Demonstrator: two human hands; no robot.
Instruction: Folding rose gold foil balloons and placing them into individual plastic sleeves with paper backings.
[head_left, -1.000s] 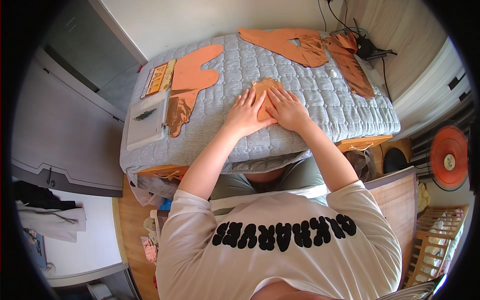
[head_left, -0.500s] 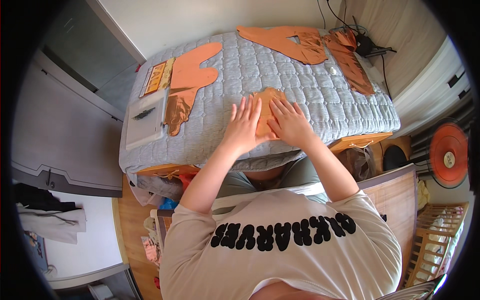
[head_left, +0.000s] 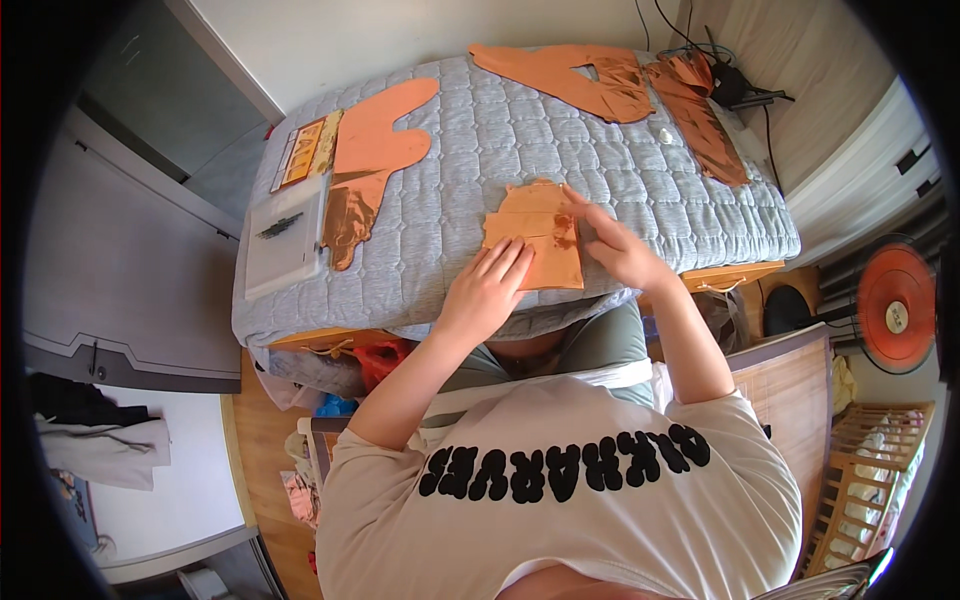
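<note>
A folded sheet of shiny orange-copper foil (head_left: pixel 545 262), like a flattened foil balloon, lies on the quilted bed in front of me. My left hand (head_left: pixel 485 292) rests on its lower left part with fingers stretched out flat. At its upper right edge, the fingertips of my right hand (head_left: pixel 622 250) touch the foil; the index finger is extended and the others are partly bent. Farther left lies a flat, unfolded foil balloon (head_left: pixel 385 125) with rounded lobes. Another flat foil balloon (head_left: pixel 570 85) with a small opening is at the far right, beside a crumpled, darker copper foil piece (head_left: pixel 700 120).
A grey quilted bed cover (head_left: pixel 480 150) lies under everything. At its left edge sit a clear flat case (head_left: pixel 285 240) and a printed packet (head_left: pixel 308 150). Cables and a black device (head_left: pixel 738 88) occupy the far right corner. A round orange fan (head_left: pixel 897 305) stands at right.
My right hand has slid off the middle of the foil to its right edge. My left hand has moved slightly nearer, uncovering more of the folded foil.
</note>
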